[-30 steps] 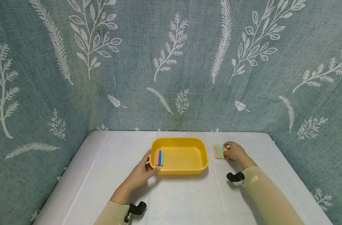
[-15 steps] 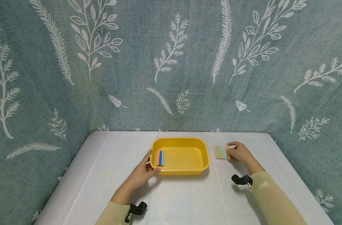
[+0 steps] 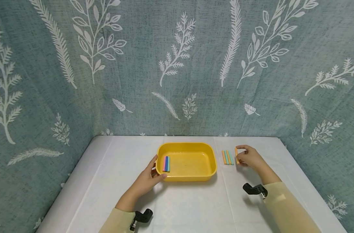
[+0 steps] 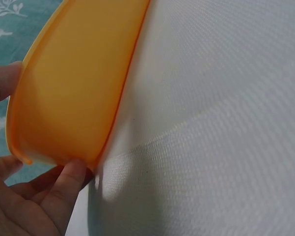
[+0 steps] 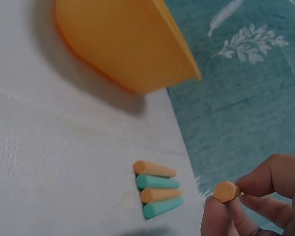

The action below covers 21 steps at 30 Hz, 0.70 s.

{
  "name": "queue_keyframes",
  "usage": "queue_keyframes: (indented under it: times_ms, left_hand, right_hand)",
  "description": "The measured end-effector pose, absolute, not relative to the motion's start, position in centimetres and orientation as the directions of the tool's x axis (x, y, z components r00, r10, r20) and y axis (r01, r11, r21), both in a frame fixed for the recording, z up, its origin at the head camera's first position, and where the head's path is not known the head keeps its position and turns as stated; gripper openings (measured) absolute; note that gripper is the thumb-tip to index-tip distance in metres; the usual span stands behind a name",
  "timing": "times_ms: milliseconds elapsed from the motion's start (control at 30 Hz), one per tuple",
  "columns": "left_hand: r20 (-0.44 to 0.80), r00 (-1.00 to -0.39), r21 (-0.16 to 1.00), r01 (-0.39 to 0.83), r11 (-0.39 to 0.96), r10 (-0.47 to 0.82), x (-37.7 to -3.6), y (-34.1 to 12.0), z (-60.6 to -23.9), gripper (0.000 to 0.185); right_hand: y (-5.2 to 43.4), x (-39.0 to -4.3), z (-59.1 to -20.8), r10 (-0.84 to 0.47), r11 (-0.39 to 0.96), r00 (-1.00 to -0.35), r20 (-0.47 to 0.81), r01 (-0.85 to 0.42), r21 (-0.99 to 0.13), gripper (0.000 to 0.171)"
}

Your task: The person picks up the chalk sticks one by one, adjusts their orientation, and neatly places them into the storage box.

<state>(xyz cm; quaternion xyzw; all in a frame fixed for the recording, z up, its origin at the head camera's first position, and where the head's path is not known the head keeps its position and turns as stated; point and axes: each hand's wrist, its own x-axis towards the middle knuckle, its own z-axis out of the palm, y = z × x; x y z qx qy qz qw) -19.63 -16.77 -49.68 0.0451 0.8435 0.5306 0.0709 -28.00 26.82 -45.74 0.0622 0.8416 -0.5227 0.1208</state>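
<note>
To the right of the yellow tray (image 3: 186,146), the right hand (image 3: 248,156) now pinches 1 orange chalk (image 3: 236,155), lifted clear of the 4 sticks (image 3: 227,157) left on the table, while the left hand (image 3: 146,179) keeps gripping the tray's near-left corner, suggesting a transfer beside the 3 chalks (image 3: 166,163) inside.

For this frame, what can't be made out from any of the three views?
- Held orange chalk: right wrist view shows only its end; the right hand covers part of it in the head view.
- Chalks in the yellow tray: the sticks are too small in the head view to count surely; both wrist views show only the tray's outer wall.
- Left hand: cut off by the left wrist view's edge.
</note>
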Motion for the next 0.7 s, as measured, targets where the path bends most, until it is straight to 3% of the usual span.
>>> queue_keyframes:
  times_ms: [700]
  left_hand:
    - [-0.072,-0.986,0.904,-0.002,0.427,0.149,-19.5,-16.9,-49.6,0.098]
  right_hand:
    - [23.0,-25.9,-40.5,-0.157,0.292,-0.962,-0.223,0.171,-0.941,0.057]
